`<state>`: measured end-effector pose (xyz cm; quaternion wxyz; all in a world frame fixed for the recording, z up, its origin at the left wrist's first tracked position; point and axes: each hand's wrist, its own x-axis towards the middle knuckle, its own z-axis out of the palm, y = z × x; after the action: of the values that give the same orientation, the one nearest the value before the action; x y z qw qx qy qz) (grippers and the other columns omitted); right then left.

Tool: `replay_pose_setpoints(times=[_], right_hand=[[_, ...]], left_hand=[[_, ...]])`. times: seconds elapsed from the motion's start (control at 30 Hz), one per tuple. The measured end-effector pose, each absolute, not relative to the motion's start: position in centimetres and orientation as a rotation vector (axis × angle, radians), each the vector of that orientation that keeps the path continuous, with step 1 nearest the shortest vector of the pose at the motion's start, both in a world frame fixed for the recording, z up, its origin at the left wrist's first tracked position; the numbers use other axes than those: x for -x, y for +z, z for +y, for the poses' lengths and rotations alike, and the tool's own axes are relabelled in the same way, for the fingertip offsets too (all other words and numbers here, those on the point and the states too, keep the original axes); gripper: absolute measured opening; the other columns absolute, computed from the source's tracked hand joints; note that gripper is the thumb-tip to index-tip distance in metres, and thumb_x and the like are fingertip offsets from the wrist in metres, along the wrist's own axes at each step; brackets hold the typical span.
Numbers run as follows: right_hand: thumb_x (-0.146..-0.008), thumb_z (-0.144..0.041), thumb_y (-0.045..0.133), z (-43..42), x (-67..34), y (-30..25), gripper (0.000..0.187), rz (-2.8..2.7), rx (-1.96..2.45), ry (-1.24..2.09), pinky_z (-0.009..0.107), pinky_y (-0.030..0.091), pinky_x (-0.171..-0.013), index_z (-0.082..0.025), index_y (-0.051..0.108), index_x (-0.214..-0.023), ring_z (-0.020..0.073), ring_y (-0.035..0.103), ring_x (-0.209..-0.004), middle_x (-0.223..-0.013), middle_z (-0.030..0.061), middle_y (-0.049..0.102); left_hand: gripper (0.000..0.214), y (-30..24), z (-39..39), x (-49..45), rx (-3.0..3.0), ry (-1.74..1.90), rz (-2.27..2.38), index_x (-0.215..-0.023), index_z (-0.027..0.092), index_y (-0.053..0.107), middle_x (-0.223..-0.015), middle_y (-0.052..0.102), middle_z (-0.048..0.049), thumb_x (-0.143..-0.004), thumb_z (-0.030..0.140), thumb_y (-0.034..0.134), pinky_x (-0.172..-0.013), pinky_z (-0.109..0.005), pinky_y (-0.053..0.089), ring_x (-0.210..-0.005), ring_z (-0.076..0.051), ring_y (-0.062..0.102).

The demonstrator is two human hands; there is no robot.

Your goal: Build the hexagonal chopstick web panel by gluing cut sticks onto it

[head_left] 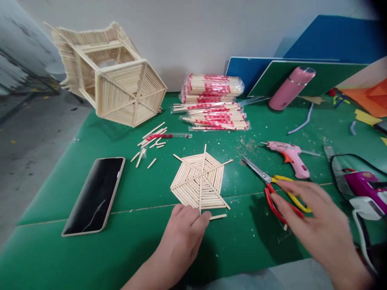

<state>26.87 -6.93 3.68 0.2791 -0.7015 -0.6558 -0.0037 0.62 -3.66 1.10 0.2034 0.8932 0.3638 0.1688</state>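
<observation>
A flat hexagonal panel of glued wooden sticks (199, 177) lies on the green table (133, 193). My left hand (184, 233) rests at its near edge, fingers curled, fingertips touching the panel's lower rim beside a loose short stick (218, 216). My right hand (317, 225) hovers with fingers stretched out over the red and yellow handles of a pair of scissors (273, 187), holding nothing. The scissor blades point up and left toward the panel.
A pink glue gun (288, 155) lies behind the scissors. Packs of chopsticks (213, 102), a large stick-built house (109, 76), loose sticks (151, 143), a phone (95, 195), a pink bottle (292, 88), a purple tool (367, 191) and coloured boards (317, 52) surround the work.
</observation>
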Motion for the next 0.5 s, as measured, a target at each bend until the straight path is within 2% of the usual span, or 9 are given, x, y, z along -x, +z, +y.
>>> replay_pose_setpoints(times=[0.07, 0.17, 0.5], right_hand=[[-0.079, -0.026, 0.056, -6.9, -23.9, 3.6, 0.018, -2.003, 1.588, 0.284, 0.028, 0.047, -0.067, -0.024, 0.06, -0.097, 0.0172, 0.056, -0.079, -0.083, 0.0046, 0.058], [-0.08, -0.022, 0.054, -6.7, -20.7, 2.4, 0.014, -2.154, 1.43, 0.502, 0.025, 0.042, -0.057, -0.022, 0.062, -0.092, 0.0139, 0.051, -0.069, -0.074, 0.0027, 0.055], [-0.083, -0.018, 0.051, -6.0, -21.2, 0.5, 0.014, -2.2, 1.516, 0.422, 0.026, 0.037, -0.056, -0.018, 0.064, -0.08, 0.0136, 0.045, -0.066, -0.07, 0.0029, 0.054]], left_hand=[[0.024, 1.2, -3.8, -1.1, -2.494, 0.47, 0.989, -0.091, 0.015, 0.056, -0.065, 0.052, -0.0037, -0.083, 0.011, 0.034, -0.059, -0.031, 0.032, -0.06, -0.017, 0.044], [0.023, 1.5, -3.8, -1.4, -2.447, 0.449, 0.975, -0.089, 0.016, 0.055, -0.064, 0.05, -0.0026, -0.083, 0.011, 0.034, -0.059, -0.029, 0.032, -0.06, -0.016, 0.043], [0.012, 0.8, -3.1, 1.6, -2.396, 0.598, 1.227, -0.092, 0.017, 0.055, -0.074, 0.056, -0.0023, -0.083, 0.018, 0.046, -0.064, -0.03, 0.035, -0.069, -0.015, 0.049]])
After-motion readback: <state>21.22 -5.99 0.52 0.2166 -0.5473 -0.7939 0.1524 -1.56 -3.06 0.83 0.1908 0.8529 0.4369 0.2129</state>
